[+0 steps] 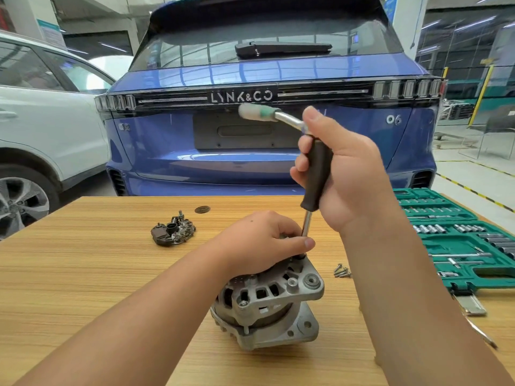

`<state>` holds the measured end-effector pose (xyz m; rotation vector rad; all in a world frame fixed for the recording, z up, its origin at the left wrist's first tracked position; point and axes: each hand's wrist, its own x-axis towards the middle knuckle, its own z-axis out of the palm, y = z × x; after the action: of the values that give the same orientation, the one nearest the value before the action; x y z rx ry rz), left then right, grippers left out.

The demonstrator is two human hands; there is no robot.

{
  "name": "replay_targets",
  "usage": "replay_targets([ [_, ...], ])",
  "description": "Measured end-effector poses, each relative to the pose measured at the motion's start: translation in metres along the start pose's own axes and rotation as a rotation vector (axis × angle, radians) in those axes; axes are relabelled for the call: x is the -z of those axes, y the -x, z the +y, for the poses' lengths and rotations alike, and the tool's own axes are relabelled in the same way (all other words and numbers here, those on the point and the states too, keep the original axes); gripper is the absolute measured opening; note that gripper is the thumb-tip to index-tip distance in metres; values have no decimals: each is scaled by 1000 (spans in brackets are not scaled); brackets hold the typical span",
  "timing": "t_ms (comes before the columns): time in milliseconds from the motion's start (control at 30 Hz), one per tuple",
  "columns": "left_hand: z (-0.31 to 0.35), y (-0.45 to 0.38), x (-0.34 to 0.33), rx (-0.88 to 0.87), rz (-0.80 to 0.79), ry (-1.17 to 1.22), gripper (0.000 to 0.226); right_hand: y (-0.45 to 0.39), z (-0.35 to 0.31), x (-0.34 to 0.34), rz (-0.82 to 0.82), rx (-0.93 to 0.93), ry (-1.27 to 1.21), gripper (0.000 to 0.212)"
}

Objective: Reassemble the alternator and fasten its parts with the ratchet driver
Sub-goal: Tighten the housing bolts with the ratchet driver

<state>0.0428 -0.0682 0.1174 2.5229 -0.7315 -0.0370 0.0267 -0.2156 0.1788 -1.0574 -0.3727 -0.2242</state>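
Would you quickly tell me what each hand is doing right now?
Left hand: holds the driver shaft above the alternator.
Right hand: grips the driver handle.

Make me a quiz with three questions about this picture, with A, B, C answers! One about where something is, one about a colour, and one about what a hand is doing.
1. Where does the small pile of screws lie?
A. On the table, right of the alternator
B. Inside the tool case
C. On the car

2. What colour is the tool case?
A. Red
B. Green
C. Yellow

3. What is the right hand doing?
A. Lying flat on the table
B. Pointing at the car
C. Gripping the dark handle of the driver

Answers:
1 A, the screws sit on the wood between alternator and case.
2 B, its tray is green.
3 C, the fingers curl round the handle.
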Motion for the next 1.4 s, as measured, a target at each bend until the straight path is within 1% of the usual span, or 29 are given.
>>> replay_targets([
  [33, -1, 0, 0, 4, 4, -2, 37, 1, -4, 1, -69, -98, -63, 14],
  [67, -1, 0, -1, 12, 8, -2, 39, 1, -8, 4, -136, -184, -107, 19],
  [100, -2, 1, -1, 20, 11, 1, 40, 0, -11, 7, -192, -249, -134, 25],
  [133, -2, 1, -1, 25, 12, 7, 40, -1, -14, 10, -237, -291, -167, 26],
  [167, -2, 1, -2, 26, 11, 11, 41, -2, -15, 13, -278, -311, -199, 22],
  [233, -1, 2, -1, 24, 6, 11, 41, -1, -15, 13, -334, -280, -214, 13],
  [267, -1, 2, -1, 24, 4, 13, 40, 0, -13, 12, -339, -230, -211, 18],
  [300, -1, 2, -1, 24, 4, 17, 40, 0, -9, 11, -319, -152, -185, 27],
  [333, -1, 2, -1, 24, 1, 17, 39, 0, -3, 10, -273, -45, -112, 31],
  [400, 0, 2, 0, 18, -4, 0, 39, 0, 6, 6, -162, 235, 146, 30],
  [433, 1, 2, 0, 15, -2, -8, 39, 0, 10, 4, -137, 353, 257, 30],
  [467, 1, 2, 0, 13, 3, -11, 39, -1, 13, 3, -131, 437, 319, 31],
  [500, 1, 2, 0, 12, 8, -10, 39, -2, 15, 3, -140, 482, 328, 34],
  [533, 1, 2, 0, 14, 11, -7, 38, -3, 17, 2, -171, 485, 290, 36],
  [600, 0, 3, 0, 24, 11, 7, 36, -3, 18, 2, -286, 404, 154, 37],
  [667, 0, 3, 0, 31, 9, 19, 37, -4, 18, 6, -391, 291, 43, 43],
  [733, -1, 2, 0, 27, 10, 20, 39, -5, 16, 8, -430, 216, -22, 43],
  [867, -1, 1, 0, 24, 10, 16, 38, -6, 15, 7, -331, 233, 16, 28],
  [933, -1, 1, 0, 19, 13, 20, 38, -5, 14, 6, -292, 217, 18, 27],
  [967, -1, 1, 0, 12, 16, 27, 37, -4, 13, 5, -263, 207, 23, 30],
  [1033, 0, 1, 0, 5, 12, 30, 34, -1, 12, 1, -140, 242, 86, 37],
  [1133, 1, 3, 1, 3, -11, 2, 26, 2, 12, -6, 140, 375, 297, 40],
  [1167, 2, 3, 1, 0, -13, 0, 26, 2, 11, -7, 197, 367, 294, 40],
  [1200, 2, 4, 2, -3, -12, -1, 25, 2, 9, -8, 221, 315, 238, 39],
  [1233, 2, 4, 2, -7, -11, -7, 26, 3, 5, -7, 210, 227, 143, 36],
  [1300, 2, 3, 2, -6, -14, -24, 31, 2, -4, -4, 133, 27, -52, 29],
  [1333, 2, 3, 2, -4, -18, -26, 32, 2, -7, -2, 101, -48, -108, 25],
  [1400, 1, 2, 2, 0, -20, -20, 34, 1, -10, 0, 48, -117, -146, 23],
])
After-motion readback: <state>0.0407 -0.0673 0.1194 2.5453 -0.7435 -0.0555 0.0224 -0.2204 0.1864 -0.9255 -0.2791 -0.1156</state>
